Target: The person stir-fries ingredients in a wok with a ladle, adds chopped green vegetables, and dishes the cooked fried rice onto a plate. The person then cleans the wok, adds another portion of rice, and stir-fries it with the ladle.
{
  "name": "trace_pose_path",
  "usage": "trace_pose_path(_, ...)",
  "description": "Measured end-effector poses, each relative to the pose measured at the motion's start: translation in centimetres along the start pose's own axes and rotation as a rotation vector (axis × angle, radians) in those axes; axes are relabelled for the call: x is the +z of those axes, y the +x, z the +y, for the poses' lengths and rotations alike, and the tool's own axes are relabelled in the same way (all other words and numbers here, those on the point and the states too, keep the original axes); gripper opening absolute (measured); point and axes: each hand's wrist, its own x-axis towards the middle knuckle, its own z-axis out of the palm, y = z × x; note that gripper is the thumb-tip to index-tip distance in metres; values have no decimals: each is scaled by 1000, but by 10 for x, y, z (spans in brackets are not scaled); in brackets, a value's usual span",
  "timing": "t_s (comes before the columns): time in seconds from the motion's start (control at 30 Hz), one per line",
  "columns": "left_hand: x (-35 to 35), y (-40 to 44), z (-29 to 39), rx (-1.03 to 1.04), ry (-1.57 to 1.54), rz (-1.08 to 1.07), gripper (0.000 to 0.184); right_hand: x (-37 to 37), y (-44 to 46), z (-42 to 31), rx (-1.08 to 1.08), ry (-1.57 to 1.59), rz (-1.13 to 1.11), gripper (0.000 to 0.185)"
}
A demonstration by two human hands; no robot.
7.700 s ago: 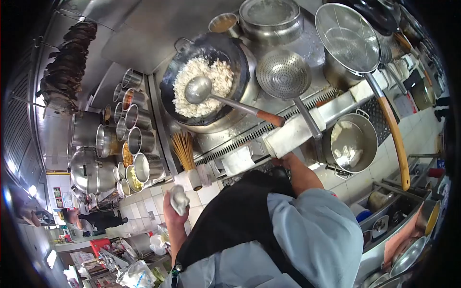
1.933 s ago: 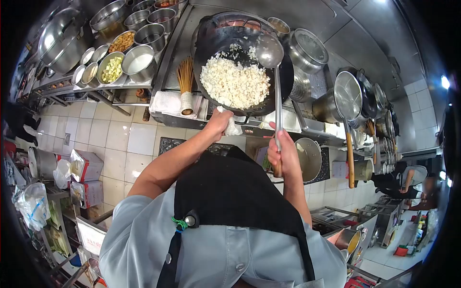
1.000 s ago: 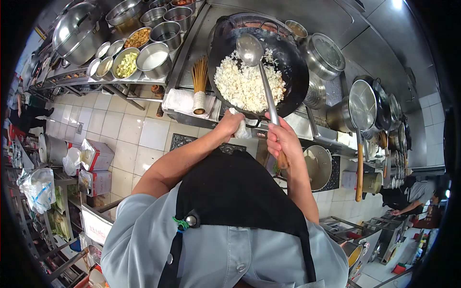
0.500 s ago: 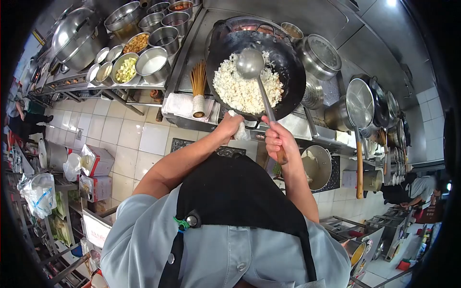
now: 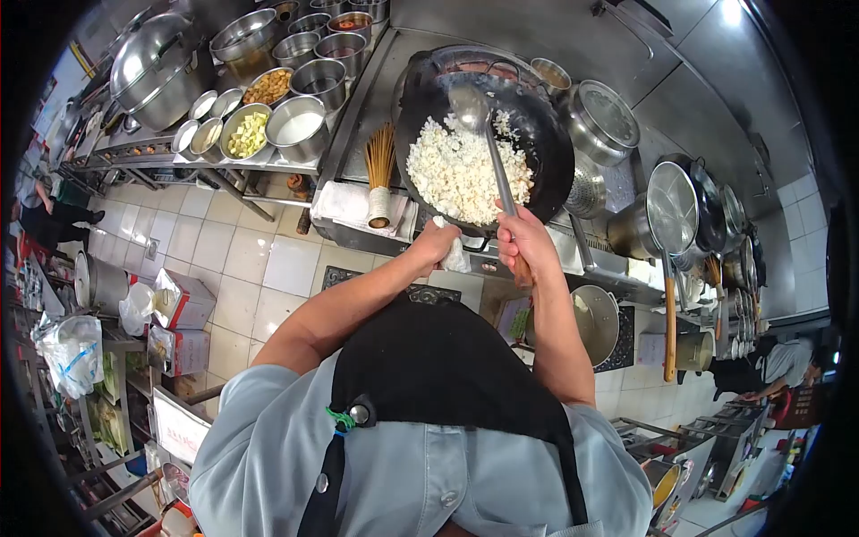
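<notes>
My right hand (image 5: 526,243) is closed round the handle of a long metal ladle (image 5: 501,170). The ladle's bowl rests at the far edge of a heap of white rice (image 5: 461,174), inside a large black wok (image 5: 557,166). At the wok's near rim, my left hand (image 5: 436,246) grips a white cloth (image 5: 457,257) beside the loop handle; the cloth partly hides how the fingers meet the handle. Left of the wok lies a bamboo brush (image 5: 379,174) with a white-wrapped end, next to a folded white towel (image 5: 345,202).
Metal pots of ingredients (image 5: 296,125) crowd the counter at left. A lidded pot (image 5: 606,121), a perforated strainer (image 5: 586,188) and a long-handled sieve (image 5: 672,206) stand to the right. A big pot (image 5: 594,322) sits on the floor by my right arm. Other people are at both far sides.
My right hand has pushed forward, taking the ladle's bowl farther toward the wok's back. The rice has shifted a little around it. My left hand stays at the near rim.
</notes>
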Motion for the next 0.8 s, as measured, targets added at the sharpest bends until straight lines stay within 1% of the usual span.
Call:
trace_pose_path(0.03,0,-2,0,-31,18,-8,50,6,-9,1,-34,-34,29,33)
trace_pose_path(0.07,-2,12,-19,-32,-46,56,52,6,-14,1,4,170,-61,34)
trace_pose_path(0.17,3,2,-8,-16,-2,76,54,-16,11,17,155,517,-212,38)
trace_pose_path(0.2,2,-2,-6,-28,11,49,55,-18,16,19,184,509,-173,37)
trace_pose_path(0.23,1,-3,-3,-37,22,25,57,-20,15,24,119,342,-81,36)
trace_pose_path(0.27,-1,-1,0,-44,30,3,58,-1,2,20,55,171,5,34)
trace_pose_path(0.3,-5,9,-11,-37,8,30,52,12,-12,18,-5,2,93,33)
trace_pose_path(0.33,-11,26,-31,-32,-13,54,45,13,-27,17,-10,26,81,33)
trace_pose_path(0.37,-13,35,-44,-25,-35,76,39,2,-39,23,36,175,7,33)
trace_pose_path(0.4,-9,29,-38,-22,-29,106,39,-14,-49,29,78,321,-67,34)
trace_pose_path(0.43,-7,25,-31,-30,-31,91,40,-27,-51,34,119,466,-144,34)
trace_pose_path(0.47,-4,13,-17,-44,-28,74,41,-35,-48,42,133,375,-91,35)
trace_pose_path(0.53,-5,9,-15,-49,-29,-3,43,-22,-49,48,44,115,86,37)
trace_pose_path(0.57,-4,9,-15,-55,-31,25,46,-14,-49,46,0,-22,165,37)
trace_pose_path(0.6,-3,8,-13,-63,-28,52,49,-3,-59,39,-39,-55,178,39)
trace_pose_path(0.63,-2,7,-13,-72,-23,76,52,1,-72,34,-43,2,141,39)
trace_pose_path(0.73,0,17,-28,-31,-103,175,49,-8,-104,31,-27,166,42,39)
trace_pose_path(0.8,0,10,-20,-9,-95,73,48,-22,-89,49,52,191,103,40)
